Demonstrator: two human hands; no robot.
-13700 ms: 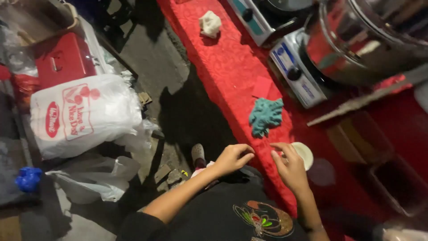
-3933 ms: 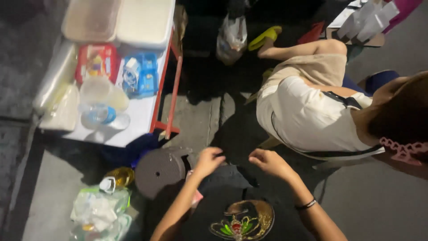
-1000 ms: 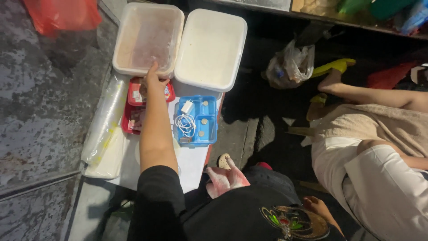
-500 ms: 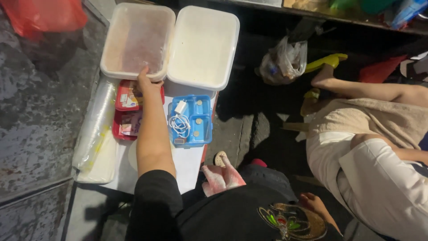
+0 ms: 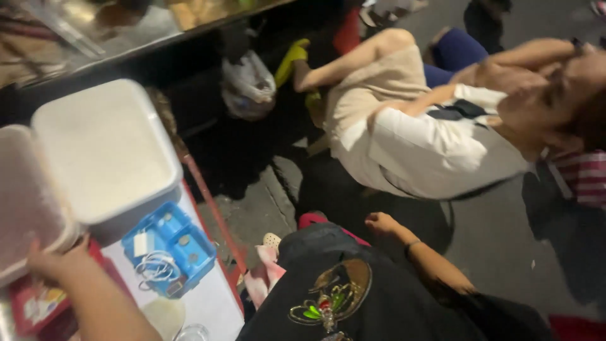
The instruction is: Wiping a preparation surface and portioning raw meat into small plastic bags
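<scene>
My left hand [image 5: 55, 264] grips the near rim of a clear lidded plastic tub [image 5: 22, 202] at the left edge of the head view. Next to it stands a second, white-lidded tub [image 5: 104, 155]. Just below the tubs lies a small blue tray [image 5: 169, 249] holding a coiled white cable and coins. A red packet [image 5: 38, 306] sits under my left forearm. My right hand [image 5: 382, 223] rests low by my knee, fingers loosely apart, holding nothing. I wear a dark shirt with a colourful emblem [image 5: 328, 300].
The tubs sit on a white table [image 5: 205, 303] with a red edge. Another person in a white top and beige shorts [image 5: 416, 136] crouches on the right. A tied plastic bag [image 5: 249, 85] lies on the ground beyond, under a metal counter [image 5: 113, 25].
The view has swung to the right, bringing the crouching person into the frame. My left hand stays at the clear tub's near rim.
</scene>
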